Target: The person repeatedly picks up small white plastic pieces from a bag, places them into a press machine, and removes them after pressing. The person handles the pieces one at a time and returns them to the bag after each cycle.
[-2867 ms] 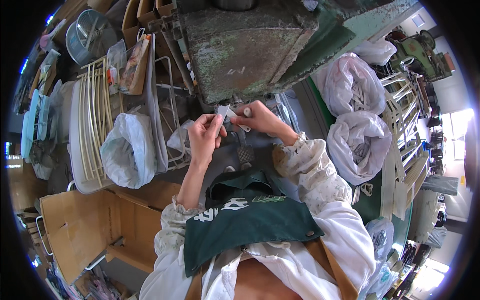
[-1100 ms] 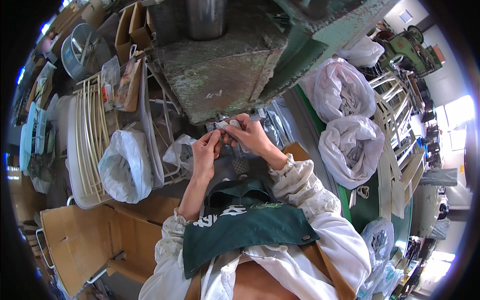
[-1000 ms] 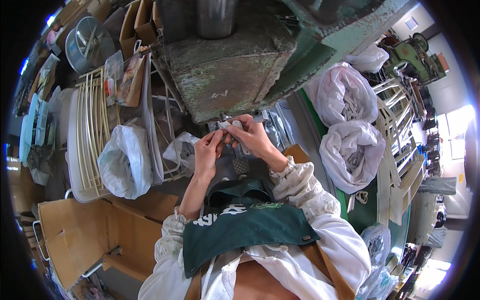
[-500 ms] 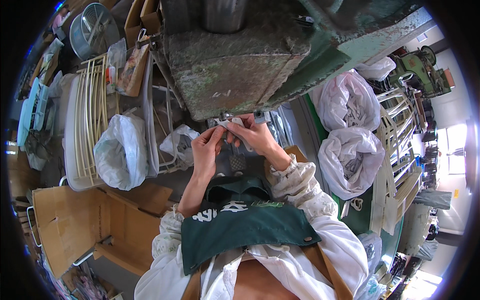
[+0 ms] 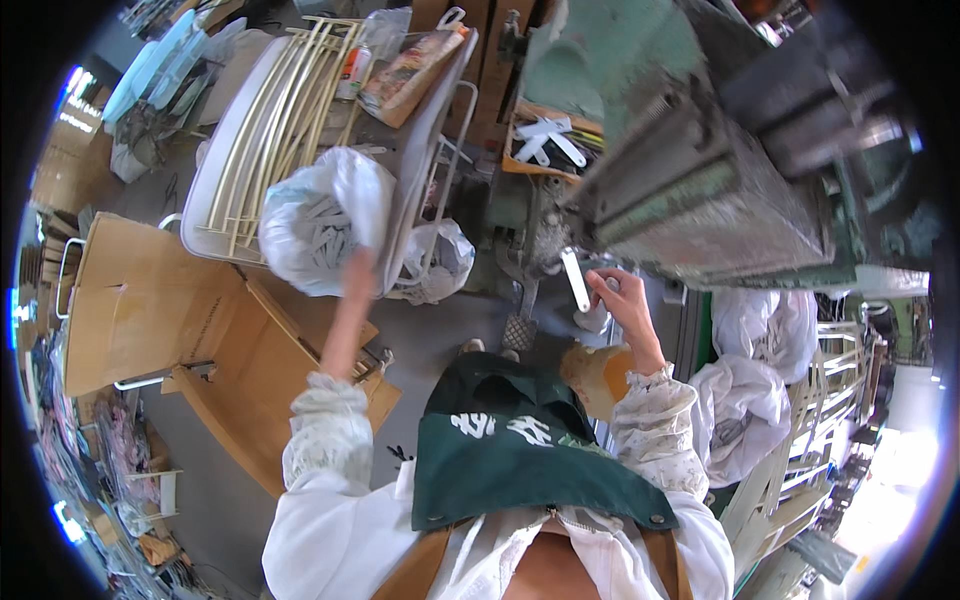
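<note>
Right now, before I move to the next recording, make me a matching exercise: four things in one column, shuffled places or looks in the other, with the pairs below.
Things
1. Left hand
2. Right hand
3. Pedal
4. Cardboard box

Places or looks
A. Grey, with a textured plate
B. Motion-blurred, by a white bag with pale strips inside
C. Brown and open, on the person's left
D. Next to a slim white strip, below the machine

Pairs
1-B; 2-D; 3-A; 4-C
</note>
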{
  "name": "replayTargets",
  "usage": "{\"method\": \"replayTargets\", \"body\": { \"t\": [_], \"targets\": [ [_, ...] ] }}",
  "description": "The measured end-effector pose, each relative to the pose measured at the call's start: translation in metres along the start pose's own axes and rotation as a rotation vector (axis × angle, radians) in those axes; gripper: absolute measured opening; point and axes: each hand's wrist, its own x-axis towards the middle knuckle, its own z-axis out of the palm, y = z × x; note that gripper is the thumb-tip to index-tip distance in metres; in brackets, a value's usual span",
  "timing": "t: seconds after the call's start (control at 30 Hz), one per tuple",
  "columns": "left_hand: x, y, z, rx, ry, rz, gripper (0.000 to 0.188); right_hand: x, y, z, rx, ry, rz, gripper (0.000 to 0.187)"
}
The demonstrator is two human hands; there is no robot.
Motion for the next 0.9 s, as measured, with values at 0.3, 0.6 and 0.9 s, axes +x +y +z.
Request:
{"method": "replayTargets", "body": {
  "t": [0.3, 0.6, 0.9],
  "targets": [
    [0.078, -0.014, -0.04, 0.082, -0.031, -0.227, 0.036, 0.105, 0.118, -0.032, -0.883, 0.294, -0.543, 0.025],
    [0.117, -0.045, 0.073, 0.486, 0.126, -0.052, 0.043, 0.123, 0.098, -0.014, -0.833, 0.238, -0.525, 0.024],
    [0.1, -0.038, 0.052, 0.413, 0.106, 0.1, 0.028, 0.126, 0.092, -0.004, -0.815, 0.221, -0.52, 0.024]
  ]
}}
